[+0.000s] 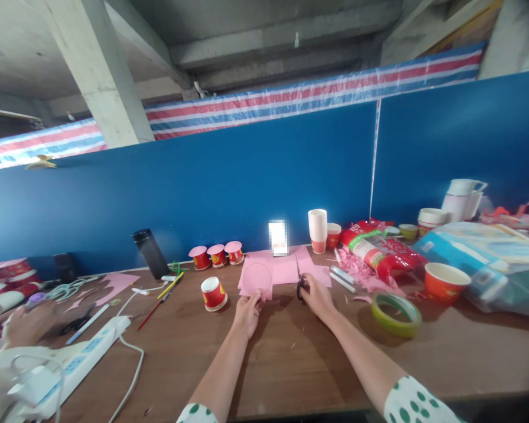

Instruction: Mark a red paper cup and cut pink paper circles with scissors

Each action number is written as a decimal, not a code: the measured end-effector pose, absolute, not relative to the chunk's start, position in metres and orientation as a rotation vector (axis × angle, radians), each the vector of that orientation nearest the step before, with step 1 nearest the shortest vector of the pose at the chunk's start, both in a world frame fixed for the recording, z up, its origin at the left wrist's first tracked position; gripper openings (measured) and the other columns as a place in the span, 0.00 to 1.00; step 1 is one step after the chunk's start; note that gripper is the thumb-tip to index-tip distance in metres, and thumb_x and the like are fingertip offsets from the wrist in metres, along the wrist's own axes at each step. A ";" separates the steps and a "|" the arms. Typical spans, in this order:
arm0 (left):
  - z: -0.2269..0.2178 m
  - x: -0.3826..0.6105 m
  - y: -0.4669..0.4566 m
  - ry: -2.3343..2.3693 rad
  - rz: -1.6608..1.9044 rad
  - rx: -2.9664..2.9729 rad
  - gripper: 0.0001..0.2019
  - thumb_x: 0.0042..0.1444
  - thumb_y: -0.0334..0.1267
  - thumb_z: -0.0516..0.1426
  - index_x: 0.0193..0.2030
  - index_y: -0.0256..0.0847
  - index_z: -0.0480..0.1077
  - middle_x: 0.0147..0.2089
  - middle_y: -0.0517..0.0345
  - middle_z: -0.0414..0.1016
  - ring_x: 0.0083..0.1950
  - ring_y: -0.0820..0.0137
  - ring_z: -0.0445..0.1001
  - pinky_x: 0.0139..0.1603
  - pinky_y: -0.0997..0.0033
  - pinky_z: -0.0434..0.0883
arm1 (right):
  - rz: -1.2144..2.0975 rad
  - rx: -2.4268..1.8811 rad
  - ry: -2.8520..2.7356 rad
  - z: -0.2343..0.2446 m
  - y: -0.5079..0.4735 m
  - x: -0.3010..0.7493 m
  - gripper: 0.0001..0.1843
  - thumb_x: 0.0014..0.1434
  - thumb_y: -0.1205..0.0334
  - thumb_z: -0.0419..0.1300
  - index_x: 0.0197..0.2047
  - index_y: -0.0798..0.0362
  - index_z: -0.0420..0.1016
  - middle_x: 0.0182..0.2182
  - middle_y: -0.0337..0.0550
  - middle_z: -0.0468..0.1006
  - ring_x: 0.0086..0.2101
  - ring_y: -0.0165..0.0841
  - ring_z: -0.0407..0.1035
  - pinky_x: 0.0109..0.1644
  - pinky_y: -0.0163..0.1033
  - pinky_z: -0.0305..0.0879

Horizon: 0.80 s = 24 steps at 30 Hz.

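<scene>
My left hand (247, 315) pinches the lower edge of a piece of pink paper (256, 278) that has a circle outlined on it. In my right hand (318, 298) is a pair of scissors (298, 271), its blades pointing away from me; how far they are spread is hard to see. The scissors are apart from the held piece, over larger pink sheets (286, 265) lying behind. A red paper cup (214, 294) stands left of my left hand. Farther back are several red cups topped with pink paper discs (217, 249).
Paper cups (318, 226), pink scraps (355, 267), a red plastic bag (379, 252) and green-yellow tape (397, 315) lie to the right. At left are a black bottle (150, 252), a power strip (86, 358) and another person's hand (33, 323). A blue partition (247, 182) runs behind the table.
</scene>
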<state>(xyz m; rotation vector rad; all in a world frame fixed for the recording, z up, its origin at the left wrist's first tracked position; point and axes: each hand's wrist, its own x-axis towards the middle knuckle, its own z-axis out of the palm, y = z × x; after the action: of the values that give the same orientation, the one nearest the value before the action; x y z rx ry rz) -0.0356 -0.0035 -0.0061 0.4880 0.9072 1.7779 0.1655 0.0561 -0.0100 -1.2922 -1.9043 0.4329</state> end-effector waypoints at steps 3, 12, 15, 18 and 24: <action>-0.006 -0.035 -0.004 0.905 1.776 0.491 0.07 0.40 0.26 0.64 0.25 0.32 0.69 0.26 0.56 0.74 0.26 0.77 0.72 0.29 0.79 0.71 | 0.452 -1.275 -1.912 -0.010 0.055 0.164 0.16 0.52 0.63 0.55 0.45 0.52 0.66 0.34 0.44 0.78 0.36 0.38 0.72 0.37 0.37 0.60; -0.005 -0.035 -0.004 0.926 1.778 0.507 0.07 0.40 0.27 0.64 0.25 0.32 0.69 0.25 0.57 0.73 0.26 0.77 0.71 0.29 0.79 0.71 | 0.551 -1.202 -1.934 -0.009 0.053 0.164 0.15 0.49 0.67 0.55 0.43 0.49 0.65 0.33 0.39 0.78 0.35 0.35 0.72 0.38 0.35 0.61; -0.004 -0.033 -0.004 0.951 1.769 0.527 0.07 0.39 0.28 0.64 0.26 0.32 0.70 0.26 0.57 0.73 0.25 0.77 0.71 0.27 0.80 0.71 | 0.578 -1.173 -1.945 -0.007 0.051 0.165 0.15 0.49 0.68 0.55 0.42 0.48 0.66 0.33 0.38 0.77 0.35 0.35 0.71 0.37 0.34 0.61; -0.001 -0.030 -0.005 1.007 1.748 0.549 0.09 0.38 0.28 0.65 0.28 0.32 0.70 0.26 0.57 0.73 0.23 0.78 0.70 0.23 0.82 0.69 | 0.599 -1.119 -1.951 -0.005 0.048 0.164 0.14 0.50 0.68 0.55 0.42 0.50 0.67 0.32 0.40 0.77 0.34 0.35 0.71 0.38 0.35 0.61; 0.005 -0.027 0.005 1.136 1.692 0.559 0.12 0.37 0.32 0.66 0.28 0.32 0.69 0.21 0.59 0.70 0.19 0.77 0.68 0.16 0.81 0.66 | 0.695 -0.968 -1.895 -0.003 0.041 0.153 0.18 0.54 0.68 0.50 0.49 0.52 0.64 0.34 0.41 0.76 0.34 0.33 0.71 0.38 0.35 0.64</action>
<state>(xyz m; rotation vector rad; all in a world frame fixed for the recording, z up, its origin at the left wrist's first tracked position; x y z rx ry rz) -0.0266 0.0048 0.0047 0.5586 1.1362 1.6915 0.1530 0.0410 -0.0027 -0.9678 -1.8952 0.6950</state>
